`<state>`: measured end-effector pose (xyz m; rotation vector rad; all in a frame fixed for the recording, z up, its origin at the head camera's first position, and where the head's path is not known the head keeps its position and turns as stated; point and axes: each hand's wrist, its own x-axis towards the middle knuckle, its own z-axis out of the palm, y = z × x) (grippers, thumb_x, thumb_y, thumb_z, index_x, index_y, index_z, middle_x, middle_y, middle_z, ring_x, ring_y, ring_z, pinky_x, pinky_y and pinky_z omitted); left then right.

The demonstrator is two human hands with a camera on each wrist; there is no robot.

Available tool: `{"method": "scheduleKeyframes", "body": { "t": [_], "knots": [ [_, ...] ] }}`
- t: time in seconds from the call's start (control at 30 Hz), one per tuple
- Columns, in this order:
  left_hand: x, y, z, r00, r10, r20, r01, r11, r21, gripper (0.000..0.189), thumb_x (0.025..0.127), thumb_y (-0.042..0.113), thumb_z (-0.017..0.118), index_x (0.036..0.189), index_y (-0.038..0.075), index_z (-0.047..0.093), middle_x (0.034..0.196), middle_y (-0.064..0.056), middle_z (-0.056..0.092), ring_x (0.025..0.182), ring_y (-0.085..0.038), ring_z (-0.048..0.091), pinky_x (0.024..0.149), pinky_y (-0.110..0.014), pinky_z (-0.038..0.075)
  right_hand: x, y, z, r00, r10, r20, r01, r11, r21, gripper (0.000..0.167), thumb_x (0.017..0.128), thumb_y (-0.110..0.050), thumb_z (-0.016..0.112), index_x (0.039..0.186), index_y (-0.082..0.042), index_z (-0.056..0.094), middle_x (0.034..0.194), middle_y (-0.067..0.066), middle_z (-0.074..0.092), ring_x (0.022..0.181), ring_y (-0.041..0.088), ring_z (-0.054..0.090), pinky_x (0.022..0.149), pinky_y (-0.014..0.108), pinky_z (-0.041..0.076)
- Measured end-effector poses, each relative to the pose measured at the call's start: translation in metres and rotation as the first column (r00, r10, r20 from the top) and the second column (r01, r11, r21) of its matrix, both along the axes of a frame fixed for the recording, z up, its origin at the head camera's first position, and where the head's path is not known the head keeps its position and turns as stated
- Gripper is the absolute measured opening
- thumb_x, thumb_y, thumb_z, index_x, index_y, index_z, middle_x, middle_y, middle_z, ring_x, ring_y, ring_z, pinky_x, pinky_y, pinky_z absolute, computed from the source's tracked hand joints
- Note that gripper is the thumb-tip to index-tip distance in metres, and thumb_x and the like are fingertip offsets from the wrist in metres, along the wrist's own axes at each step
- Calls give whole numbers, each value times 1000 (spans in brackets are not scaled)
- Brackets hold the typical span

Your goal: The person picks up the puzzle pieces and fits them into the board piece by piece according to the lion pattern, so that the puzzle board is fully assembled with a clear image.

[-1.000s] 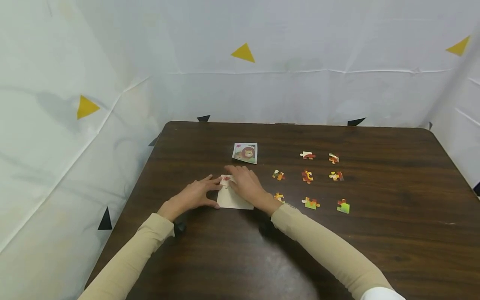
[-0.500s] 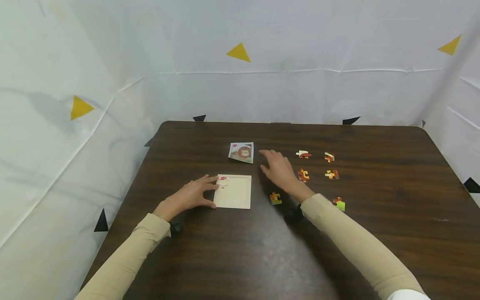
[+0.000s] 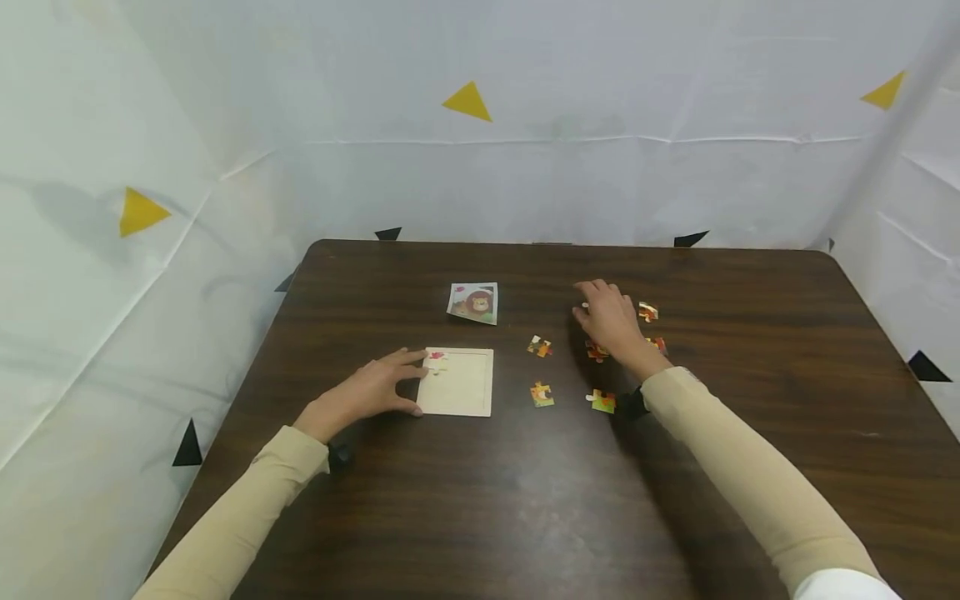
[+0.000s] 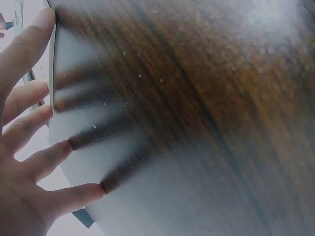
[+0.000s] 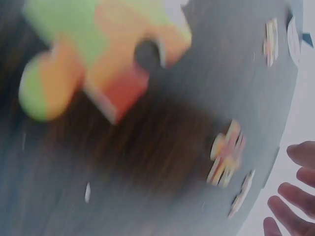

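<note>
A cream puzzle tray [image 3: 461, 387] lies flat with a white and pink jigsaw piece [image 3: 437, 358] in its upper left corner. My left hand [image 3: 360, 392] rests at the tray's left side, fingers spread; the left wrist view shows thumb and fingertips along the tray's edge [image 4: 52, 64]. Farther right, my right hand [image 3: 617, 325] hovers over the upper loose pieces, holding nothing, and partly covers them. Below its fingers lies a red-orange piece [image 3: 597, 351]. A green and orange piece [image 5: 113, 44] looms large in the right wrist view, the hand's fingertips at the right edge.
A small lion picture card [image 3: 474, 305] lies behind the tray. Other loose pieces surround the right arm: a mixed-colour piece [image 3: 539, 346], an orange-yellow piece [image 3: 542, 395], and a red and white piece [image 3: 648, 312]. White sheeting [image 3: 555, 192] stands behind the dark table [image 3: 480, 508].
My right hand has left the tray and moved right and away, past the nearer pieces to the upper ones. The left hand has stayed at the tray's edge. The whole view has shifted slightly.
</note>
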<state>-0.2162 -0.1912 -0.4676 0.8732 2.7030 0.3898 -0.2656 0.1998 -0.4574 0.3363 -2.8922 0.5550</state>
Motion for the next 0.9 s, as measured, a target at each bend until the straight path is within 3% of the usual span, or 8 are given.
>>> {"method": "scheduleKeyframes", "body": {
  "t": [0.27, 0.47, 0.7, 0.9],
  "knots": [
    [0, 2, 3, 1000, -17, -17, 17, 999, 29, 73, 72, 40, 83, 133, 9, 59, 151, -9, 38, 141, -37, 29, 104, -61, 34, 0, 24, 4, 996, -38, 77, 39, 999, -15, 45, 91, -14, 67, 131, 1, 54, 129, 25, 53, 114, 45, 50, 87, 60, 42],
    [1, 2, 3, 1000, -12, 7, 11, 1000, 21, 72, 73, 39, 83, 134, 10, 58, 152, -9, 37, 142, -37, 26, 104, -62, 32, -2, 35, -2, 989, -13, 144, 20, 999, -47, 48, 90, -17, 70, 132, 0, 55, 134, 24, 51, 114, 44, 53, 88, 62, 42],
    [2, -1, 7, 1000, -14, 16, 14, 1000, 21, 71, 74, 40, 82, 134, 10, 58, 152, -10, 38, 142, -38, 26, 103, -65, 31, -6, 42, -8, 987, 23, 159, -3, 993, -120, 44, 86, -11, 73, 127, 1, 60, 128, 25, 57, 109, 43, 56, 86, 58, 45],
    [3, 0, 9, 999, 10, 46, -11, 1000, 22, 72, 74, 40, 82, 134, 10, 58, 153, -9, 36, 143, -37, 23, 104, -68, 27, -11, 47, -10, 987, 56, 148, -38, 992, -121, 41, 87, -6, 71, 126, 2, 61, 122, 25, 61, 107, 42, 58, 87, 55, 47]
  ]
}}
